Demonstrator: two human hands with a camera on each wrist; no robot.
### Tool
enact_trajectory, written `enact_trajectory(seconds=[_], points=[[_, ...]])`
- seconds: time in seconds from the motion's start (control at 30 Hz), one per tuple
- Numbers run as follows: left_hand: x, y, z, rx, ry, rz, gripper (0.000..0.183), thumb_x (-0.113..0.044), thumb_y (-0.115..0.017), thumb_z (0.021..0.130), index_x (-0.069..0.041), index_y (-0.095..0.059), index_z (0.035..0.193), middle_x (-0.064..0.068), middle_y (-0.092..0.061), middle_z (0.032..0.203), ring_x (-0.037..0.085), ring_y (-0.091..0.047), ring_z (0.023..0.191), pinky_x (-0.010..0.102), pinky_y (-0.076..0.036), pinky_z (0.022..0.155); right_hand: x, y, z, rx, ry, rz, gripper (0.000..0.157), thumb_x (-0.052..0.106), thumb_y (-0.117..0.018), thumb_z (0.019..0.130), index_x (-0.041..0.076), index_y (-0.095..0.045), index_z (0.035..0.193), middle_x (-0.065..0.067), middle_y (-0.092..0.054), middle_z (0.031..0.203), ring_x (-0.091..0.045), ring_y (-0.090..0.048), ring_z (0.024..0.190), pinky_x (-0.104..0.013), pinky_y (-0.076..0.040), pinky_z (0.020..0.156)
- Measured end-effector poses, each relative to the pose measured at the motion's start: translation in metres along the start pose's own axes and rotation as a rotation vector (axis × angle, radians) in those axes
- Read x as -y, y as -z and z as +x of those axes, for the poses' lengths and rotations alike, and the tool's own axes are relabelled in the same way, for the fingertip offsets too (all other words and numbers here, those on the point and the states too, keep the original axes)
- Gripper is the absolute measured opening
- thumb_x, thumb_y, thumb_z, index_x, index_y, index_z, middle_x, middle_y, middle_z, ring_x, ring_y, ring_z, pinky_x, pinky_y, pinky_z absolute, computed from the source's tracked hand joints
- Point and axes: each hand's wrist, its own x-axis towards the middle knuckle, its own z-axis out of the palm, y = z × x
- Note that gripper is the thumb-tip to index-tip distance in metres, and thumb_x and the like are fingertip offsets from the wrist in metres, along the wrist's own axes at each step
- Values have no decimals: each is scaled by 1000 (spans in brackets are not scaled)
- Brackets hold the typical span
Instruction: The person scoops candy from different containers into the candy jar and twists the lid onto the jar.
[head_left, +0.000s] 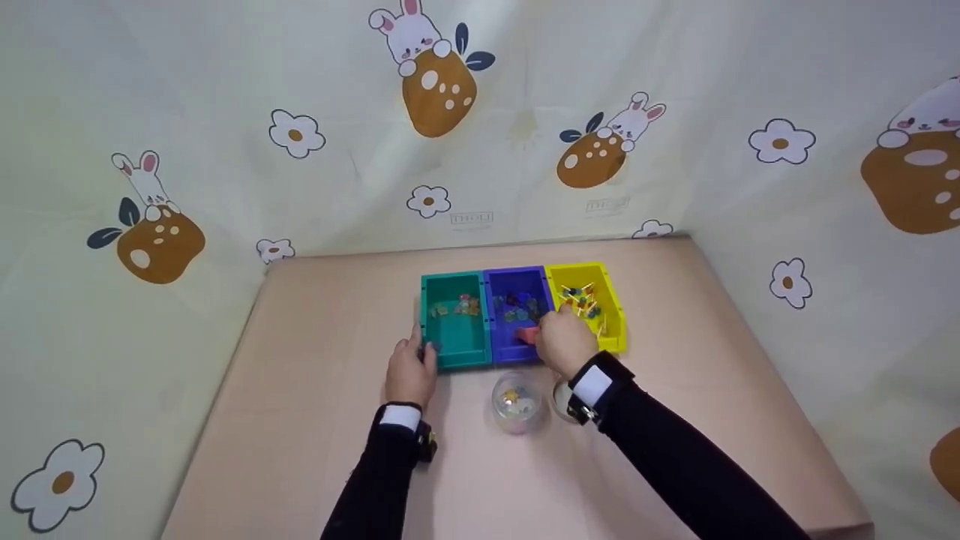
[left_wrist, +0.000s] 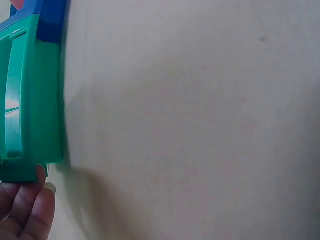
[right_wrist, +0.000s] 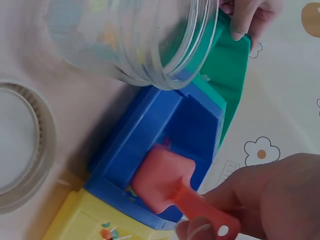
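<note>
My right hand (head_left: 566, 341) grips the handle of a small red scoop (right_wrist: 162, 177). The scoop's blade is in the blue bin (right_wrist: 135, 135), which holds small translucent pieces (head_left: 517, 311). At the left, my left hand (head_left: 410, 373) holds the side wall of the green bin (head_left: 457, 345) near its front corner. In the left wrist view its fingertips (left_wrist: 42, 205) touch that bin's edge. A few small coloured pieces (head_left: 466, 304) lie inside the green bin. My right hand partly covers the yellow bin (head_left: 611, 319), which holds small pieces with pale sticks.
A clear jar (head_left: 517, 405) with small coloured pieces inside stands in front of the blue bin. Beside it lies a round lid (right_wrist: 20, 145), partly under my right wrist in the head view. A patterned curtain (head_left: 517, 165) hangs behind the table (head_left: 300, 420).
</note>
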Motion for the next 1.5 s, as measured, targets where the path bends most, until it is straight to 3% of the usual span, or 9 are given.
enact_trajectory(seconds=[0.17,0.4,0.7,0.83,0.97,1.1,1.2,1.3,1.5], points=[[1,2,0,-4,-10,-15,51,-13,-65,108,2,-57,156,20,-66,96,28,-58,79,48,-56,75,8,-2,7,20,-28,-60,35,27,-75,104,-8,-78,99,-28,-71,105,-41,-76,84,-56,-68,78],[1,3,1,-2,-17,-18,52,-11,-66,107,4,-57,155,21,-66,97,29,-61,83,50,-59,82,5,-9,18,5,-7,-63,14,8,-74,95,-6,-79,98,-30,-73,103,-47,-77,89,-59,-67,78],[1,2,-2,2,-32,-18,52,-10,-67,105,5,-58,154,19,-64,93,27,-57,79,50,-57,77,-9,-9,35,7,40,-128,17,6,-73,93,-6,-77,103,-27,-74,105,-46,-77,92,-60,-67,78],[14,-3,1,-22,-80,-42,53,-12,-65,106,5,-57,155,16,-62,90,23,-53,75,45,-54,72,-12,-5,41,39,51,-140,17,6,-71,94,-6,-76,104,-26,-74,106,-46,-77,92,-61,-67,77],[5,2,0,9,-51,-37,53,-7,-67,104,6,-57,154,20,-63,92,29,-56,76,50,-55,74,-10,-5,42,50,76,-143,14,5,-72,93,-5,-77,101,-25,-77,102,-43,-78,90,-60,-67,73],[23,-11,8,-6,-59,-54,53,-15,-68,103,0,-62,153,10,-62,88,19,-54,73,42,-53,70,-6,-9,43,68,89,-124,11,7,-74,92,-2,-78,96,-24,-79,100,-42,-78,91,-60,-67,74],[20,-10,7,-8,-57,-45,52,-15,-68,104,0,-62,153,9,-61,88,16,-52,73,38,-52,69,-3,-11,43,74,78,-104,8,6,-75,91,-1,-78,93,-24,-79,99,-42,-78,92,-60,-66,77],[0,4,1,12,-34,-27,53,-8,-69,104,4,-58,154,17,-63,91,24,-53,75,41,-53,71,0,-16,43,70,70,-89,9,6,-75,90,-2,-78,94,-25,-79,99,-43,-78,92,-60,-66,78],[0,4,-1,-3,-43,-34,53,-6,-70,102,6,-59,153,14,-60,88,20,-48,73,37,-49,68,6,-35,42,104,22,-89,20,8,-71,96,-7,-77,108,-25,-79,104,-44,-79,95,-59,-67,81]])
